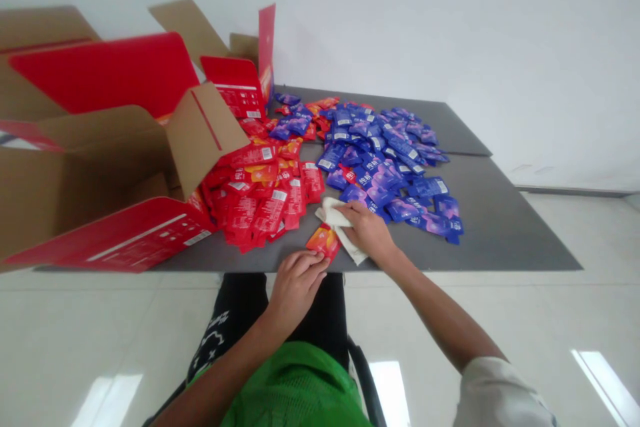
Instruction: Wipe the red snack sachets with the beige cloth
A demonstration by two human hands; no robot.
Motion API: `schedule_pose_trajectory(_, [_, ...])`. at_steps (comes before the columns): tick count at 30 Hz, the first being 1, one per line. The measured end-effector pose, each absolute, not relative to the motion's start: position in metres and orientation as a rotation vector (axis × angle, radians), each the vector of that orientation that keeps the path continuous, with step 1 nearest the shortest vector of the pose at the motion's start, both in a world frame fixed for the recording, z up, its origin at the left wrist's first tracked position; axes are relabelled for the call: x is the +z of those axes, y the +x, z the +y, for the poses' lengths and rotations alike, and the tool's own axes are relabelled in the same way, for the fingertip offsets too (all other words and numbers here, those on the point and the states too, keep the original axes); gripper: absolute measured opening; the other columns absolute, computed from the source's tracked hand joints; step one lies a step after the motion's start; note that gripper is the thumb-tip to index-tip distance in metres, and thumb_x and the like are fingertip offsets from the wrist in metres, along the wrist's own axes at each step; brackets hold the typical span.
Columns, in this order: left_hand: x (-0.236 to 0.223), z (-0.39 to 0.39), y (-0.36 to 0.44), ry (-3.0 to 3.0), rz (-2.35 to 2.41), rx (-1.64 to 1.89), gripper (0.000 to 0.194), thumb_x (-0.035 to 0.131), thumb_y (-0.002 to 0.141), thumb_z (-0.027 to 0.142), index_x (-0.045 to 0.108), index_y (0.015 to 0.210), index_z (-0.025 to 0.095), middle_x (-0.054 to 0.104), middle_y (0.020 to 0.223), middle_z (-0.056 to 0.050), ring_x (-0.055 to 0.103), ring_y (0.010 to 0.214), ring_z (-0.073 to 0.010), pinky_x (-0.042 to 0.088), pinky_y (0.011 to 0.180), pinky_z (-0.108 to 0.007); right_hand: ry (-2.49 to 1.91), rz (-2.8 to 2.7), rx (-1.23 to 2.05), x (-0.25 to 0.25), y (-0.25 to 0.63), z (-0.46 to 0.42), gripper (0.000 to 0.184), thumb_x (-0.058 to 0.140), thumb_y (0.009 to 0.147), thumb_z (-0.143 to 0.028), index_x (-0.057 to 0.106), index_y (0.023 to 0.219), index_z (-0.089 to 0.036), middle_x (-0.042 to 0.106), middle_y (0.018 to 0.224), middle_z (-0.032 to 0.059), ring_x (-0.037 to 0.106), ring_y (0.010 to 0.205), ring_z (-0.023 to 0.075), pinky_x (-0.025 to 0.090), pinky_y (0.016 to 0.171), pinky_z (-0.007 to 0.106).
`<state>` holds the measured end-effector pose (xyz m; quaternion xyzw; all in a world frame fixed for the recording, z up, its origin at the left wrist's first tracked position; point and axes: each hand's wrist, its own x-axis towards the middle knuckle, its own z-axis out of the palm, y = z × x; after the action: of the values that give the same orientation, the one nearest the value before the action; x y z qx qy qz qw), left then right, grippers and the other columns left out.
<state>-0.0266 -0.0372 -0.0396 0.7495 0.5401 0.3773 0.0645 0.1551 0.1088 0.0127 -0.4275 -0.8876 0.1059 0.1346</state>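
A red and orange packet [324, 242] lies flat at the table's front edge. My left hand [299, 280] has its fingers on the packet's lower edge, holding it against the table. In my right hand [367, 230] is a folded cream-white cloth [336, 212], whose upper part touches the top of that packet. Left of my hands is a heap of red packets [270, 210]. A heap of blue and purple packets [380, 177] spreads beyond and to the right of my right hand.
A large open red carton [150, 233] stands at the left, its flaps raised. Behind it are more red cartons [235, 80]. The grey table [500, 233] ends close in front of my lap, and a white wall [450, 27] rises behind it.
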Motion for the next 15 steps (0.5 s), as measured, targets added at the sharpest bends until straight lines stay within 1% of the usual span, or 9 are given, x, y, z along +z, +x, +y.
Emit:
schedule_pose_trajectory(3, [-0.04,-0.037,-0.026,2.25,1.64,1.147,0.024,0.066,0.095,0.015,0.072,0.118,0.021,0.073,0.109,-0.005,0.062,0.109,-0.0234,0.052,0.096,-0.042,-1.32,-2.532,0.256,0.022,0.161,0.118,0.046,0.059,0.092,-0.013,0.065,0.137,-0.023,0.067,0.127,0.0088,0.069,0.108,0.0236,0.056,0.09,0.029])
schedule_pose_trajectory(5, [-0.042,-0.037,-0.026,2.251,1.649,1.135,0.025,0.067,0.094,0.015,0.072,0.118,0.021,0.073,0.109,-0.005,0.062,0.109,-0.024,0.052,0.095,-0.042,-1.215,-2.558,0.285,0.022,0.157,0.101,0.051,0.059,0.092,-0.011,0.061,0.141,-0.024,0.066,0.13,0.0081,0.067,0.112,0.0225,0.055,0.091,0.027])
schedule_pose_trajectory(7, [-0.044,-0.038,-0.026,2.266,1.683,1.098,0.019,0.066,0.094,0.015,0.075,0.111,0.021,0.073,0.106,-0.006,0.062,0.105,-0.0253,0.053,0.092,-0.043,-1.06,-2.62,0.347,0.017,0.15,0.077,0.053,0.061,0.092,-0.013,0.059,0.143,-0.027,0.066,0.132,0.0073,0.066,0.113,0.0217,0.055,0.091,0.026])
schedule_pose_trajectory(9, [-0.044,-0.038,-0.027,2.278,1.71,1.067,0.014,0.066,0.094,0.016,0.076,0.102,0.021,0.073,0.102,-0.006,0.062,0.101,-0.0261,0.053,0.09,-0.044,-0.988,-2.665,0.401,0.01,0.144,0.06,0.05,0.062,0.093,-0.017,0.061,0.141,-0.029,0.066,0.131,0.0063,0.068,0.11,0.0211,0.056,0.089,0.027])
schedule_pose_trajectory(10, [-0.043,-0.038,-0.027,2.279,1.709,1.066,0.014,0.066,0.094,0.016,0.076,0.103,0.021,0.073,0.102,-0.006,0.062,0.101,-0.0261,0.053,0.09,-0.044,-0.996,-2.668,0.414,0.008,0.143,0.059,0.048,0.063,0.093,-0.018,0.062,0.14,-0.029,0.066,0.132,0.0062,0.068,0.11,0.0211,0.056,0.089,0.027])
schedule_pose_trajectory(13, [-0.04,-0.037,-0.027,2.269,1.658,1.114,0.024,0.066,0.094,0.015,0.073,0.116,0.021,0.073,0.108,-0.005,0.062,0.108,-0.0245,0.052,0.096,-0.043,-1.149,-2.617,0.368,0.007,0.147,0.083,0.047,0.062,0.093,-0.017,0.063,0.139,-0.028,0.065,0.133,0.0081,0.067,0.113,0.0223,0.056,0.091,0.028])
schedule_pose_trajectory(15, [-0.038,-0.037,-0.026,2.268,1.637,1.147,0.026,0.066,0.094,0.015,0.072,0.119,0.021,0.074,0.109,-0.005,0.063,0.109,-0.0235,0.052,0.097,-0.042,-1.29,-2.572,0.292,0.012,0.156,0.108,0.044,0.062,0.094,-0.018,0.065,0.137,-0.025,0.066,0.13,0.0097,0.068,0.11,0.0234,0.056,0.09,0.029])
